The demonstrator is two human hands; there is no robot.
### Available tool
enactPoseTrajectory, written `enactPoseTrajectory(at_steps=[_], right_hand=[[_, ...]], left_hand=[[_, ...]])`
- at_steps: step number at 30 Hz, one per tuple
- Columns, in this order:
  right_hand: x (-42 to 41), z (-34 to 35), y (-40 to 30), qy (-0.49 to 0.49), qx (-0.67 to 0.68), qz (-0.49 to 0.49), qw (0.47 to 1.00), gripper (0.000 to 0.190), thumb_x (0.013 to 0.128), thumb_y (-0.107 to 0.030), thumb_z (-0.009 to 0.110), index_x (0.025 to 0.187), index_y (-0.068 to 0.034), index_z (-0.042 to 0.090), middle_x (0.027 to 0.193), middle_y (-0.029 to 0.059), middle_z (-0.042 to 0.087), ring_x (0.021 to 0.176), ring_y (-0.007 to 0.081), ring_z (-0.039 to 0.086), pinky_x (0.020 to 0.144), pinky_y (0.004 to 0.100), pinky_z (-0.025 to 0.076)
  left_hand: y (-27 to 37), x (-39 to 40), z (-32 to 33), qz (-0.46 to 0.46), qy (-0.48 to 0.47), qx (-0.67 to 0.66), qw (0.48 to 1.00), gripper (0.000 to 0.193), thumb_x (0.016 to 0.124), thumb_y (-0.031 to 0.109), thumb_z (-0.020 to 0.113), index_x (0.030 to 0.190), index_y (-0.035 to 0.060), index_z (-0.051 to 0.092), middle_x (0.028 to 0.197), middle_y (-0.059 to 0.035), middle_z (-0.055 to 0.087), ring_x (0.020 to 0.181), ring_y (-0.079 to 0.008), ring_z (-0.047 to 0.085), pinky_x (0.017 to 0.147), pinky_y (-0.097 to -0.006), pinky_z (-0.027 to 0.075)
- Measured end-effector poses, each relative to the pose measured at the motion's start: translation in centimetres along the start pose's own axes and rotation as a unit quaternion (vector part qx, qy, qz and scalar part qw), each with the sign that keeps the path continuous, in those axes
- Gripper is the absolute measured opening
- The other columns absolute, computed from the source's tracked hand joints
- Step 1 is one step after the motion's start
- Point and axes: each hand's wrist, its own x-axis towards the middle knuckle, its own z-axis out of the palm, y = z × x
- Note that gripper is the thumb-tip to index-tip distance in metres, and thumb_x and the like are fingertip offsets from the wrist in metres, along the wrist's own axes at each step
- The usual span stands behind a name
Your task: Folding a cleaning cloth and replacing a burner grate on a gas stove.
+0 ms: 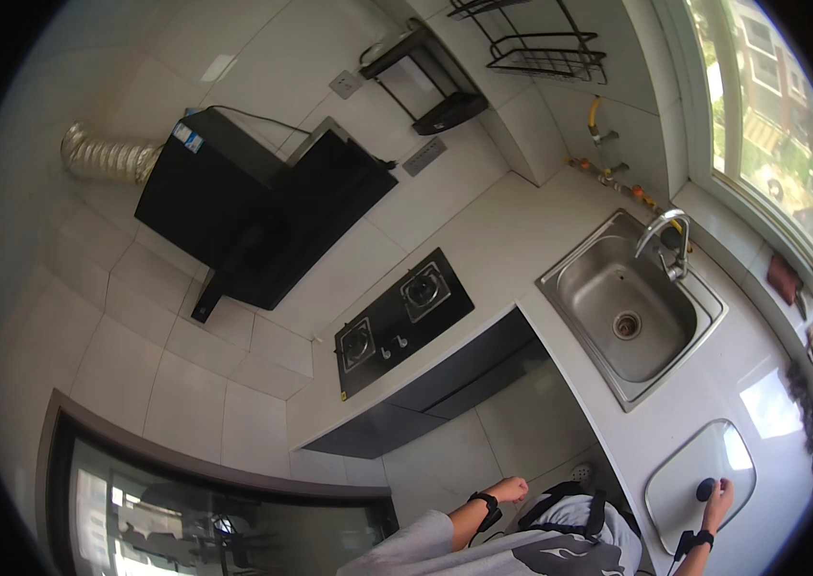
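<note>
On the white countertop to my right lies a clear glass lid [683, 468] with a rounded rectangular outline and a pale rim. Its dark round knob [705, 490] stands near the middle. My right hand [719, 502] is at the side of this knob, fingers curled against it; part of the grip is hidden. My left hand [509, 490] hangs in front of my body above the floor, fingers curled in, and nothing shows in it. Dark bands circle both wrists.
A stainless steel sink [586, 288] with a chrome faucet [680, 245] is set beyond the lid. Across the corner are a black two-burner gas cooktop [406, 324] and a black range hood [262, 209]. A wire rack [547, 57] hangs near the window [773, 122]. A glass door [161, 525] stands to the left.
</note>
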Motion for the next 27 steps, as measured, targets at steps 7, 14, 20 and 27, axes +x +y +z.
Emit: enactPoseTrajectory(at_steps=[7,14,20,27], right_hand=[[6.2,1.3,-1.6,-0.09,-0.036,0.058,0.994,0.009,0.069,-0.001,0.06,0.069,0.007,0.058,0.069,0.0249,0.06,0.062,0.0395,0.062,0.067,0.0454,0.052],[8.0,-0.4,-1.1,-0.22,-0.257,-0.062,0.939,0.028,0.077,-0.024,0.058,0.089,-0.002,0.073,0.087,0.0252,0.068,0.085,0.0405,0.067,0.078,0.046,0.052],[7.7,2.3,-3.2,-0.056,-0.189,-0.025,0.98,0.004,0.067,0.005,0.058,0.069,0.008,0.058,0.07,0.0271,0.062,0.067,0.0428,0.063,0.07,0.0472,0.052],[6.1,2.6,-3.6,-0.001,-0.203,0.014,0.979,0.006,0.07,0.004,0.057,0.073,0.007,0.059,0.078,0.0283,0.063,0.076,0.046,0.063,0.075,0.0494,0.051]], left_hand=[[-1.4,-2.6,1.3,-0.017,0.038,-0.011,0.999,0.019,0.084,0.015,0.05,0.09,0.0036,0.064,0.079,-0.0068,0.067,0.067,-0.017,0.063,0.063,-0.0333,0.052],[-4.3,-1.4,2.6,-0.098,-0.029,0.012,0.995,0.031,0.086,0.021,0.05,0.11,0.0085,0.065,0.094,-0.0063,0.072,0.078,-0.0168,0.068,0.065,-0.033,0.052],[-4.3,-2.0,2.5,-0.121,-0.044,0.011,0.992,0.038,0.086,0.019,0.051,0.12,0.0096,0.061,0.105,-0.005,0.071,0.087,-0.0173,0.069,0.067,-0.0335,0.051],[-1.5,-0.9,1.4,-0.097,-0.028,0.006,0.995,0.039,0.086,0.016,0.052,0.122,0.0063,0.06,0.104,-0.0085,0.071,0.088,-0.0201,0.07,0.071,-0.0329,0.053]])
